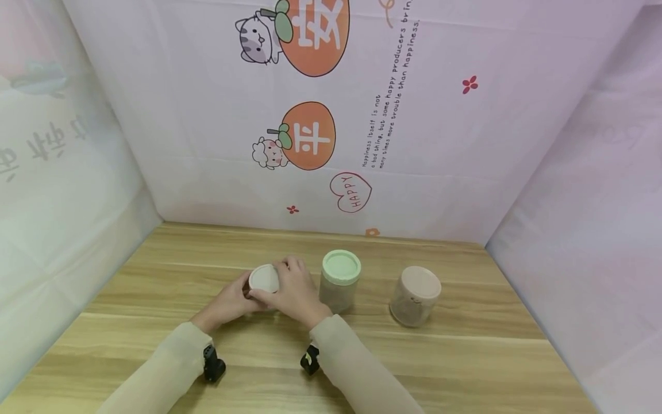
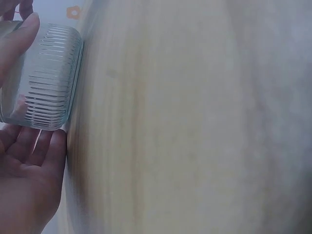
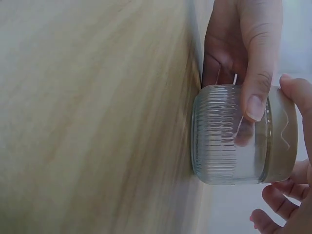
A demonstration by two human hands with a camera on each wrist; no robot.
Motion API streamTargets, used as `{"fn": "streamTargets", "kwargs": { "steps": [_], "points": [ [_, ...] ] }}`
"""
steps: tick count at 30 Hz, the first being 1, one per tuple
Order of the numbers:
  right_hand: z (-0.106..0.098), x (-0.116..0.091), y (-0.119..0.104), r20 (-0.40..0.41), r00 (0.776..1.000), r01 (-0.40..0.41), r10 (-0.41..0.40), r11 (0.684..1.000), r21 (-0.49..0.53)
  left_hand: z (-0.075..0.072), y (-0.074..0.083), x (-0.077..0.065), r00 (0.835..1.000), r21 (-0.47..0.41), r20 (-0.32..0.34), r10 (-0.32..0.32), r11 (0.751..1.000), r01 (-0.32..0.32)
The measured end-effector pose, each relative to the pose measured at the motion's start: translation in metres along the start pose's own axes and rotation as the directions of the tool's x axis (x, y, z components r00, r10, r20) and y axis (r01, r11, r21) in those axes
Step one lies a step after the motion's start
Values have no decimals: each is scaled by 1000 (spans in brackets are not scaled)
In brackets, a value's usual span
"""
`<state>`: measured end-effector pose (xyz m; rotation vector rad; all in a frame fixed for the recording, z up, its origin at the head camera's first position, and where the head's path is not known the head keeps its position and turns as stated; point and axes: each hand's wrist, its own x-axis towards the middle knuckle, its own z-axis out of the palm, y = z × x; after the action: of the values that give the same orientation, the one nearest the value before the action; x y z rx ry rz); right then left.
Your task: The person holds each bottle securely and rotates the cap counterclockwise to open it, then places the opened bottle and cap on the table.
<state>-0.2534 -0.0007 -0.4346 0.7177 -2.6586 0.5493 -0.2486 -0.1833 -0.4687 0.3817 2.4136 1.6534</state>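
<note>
A ribbed glass jar (image 3: 214,136) stands upright on the wooden table, between both hands. Its pale lid (image 1: 264,278) faces up in the head view and sits on the jar's mouth. My left hand (image 1: 227,303) grips the glass body from the left, with the thumb on the near side. Around the lid's rim, the fingers and thumb of my right hand (image 1: 297,292) hold on from the right. In the left wrist view the jar's ribbed lower part (image 2: 51,78) shows, with its lid out of frame.
Just right of my right hand is a glass jar with a green lid (image 1: 341,267). Farther right stands another glass jar with a pinkish-beige lid (image 1: 421,283). Printed white cloth (image 1: 424,195) hangs behind the table (image 1: 465,368) and along both sides.
</note>
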Motion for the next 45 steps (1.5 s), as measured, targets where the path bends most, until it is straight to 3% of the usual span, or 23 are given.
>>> {"fn": "streamTargets", "kwargs": {
  "steps": [7, 13, 23, 32, 39, 45],
  "points": [
    [2, -1, 4, -2, 1000, 15, -15, 995, 98, -2, -2, 1, 1000, -2, 5, 17, 1000, -17],
    [3, -2, 9, 59, 998, -3, -10, 979, 206, -5, -4, 2, 999, -13, 29, 42, 999, -42],
    [-3, -3, 11, 90, 989, 102, -118, 981, 166, -4, -2, 3, 998, -11, 38, 55, 998, -54],
    [-7, -3, 7, 173, 976, 94, -134, 970, 225, -2, 0, 1, 996, -36, 63, 70, 997, -67],
    [-2, -4, 5, 100, 980, 152, -171, 974, 168, -4, -1, 0, 996, -4, 59, 61, 998, -61],
    [-1, -5, 3, -8, 992, 122, -122, 982, 142, -4, -3, 1, 996, -21, 62, 58, 998, -57]
  ]
}}
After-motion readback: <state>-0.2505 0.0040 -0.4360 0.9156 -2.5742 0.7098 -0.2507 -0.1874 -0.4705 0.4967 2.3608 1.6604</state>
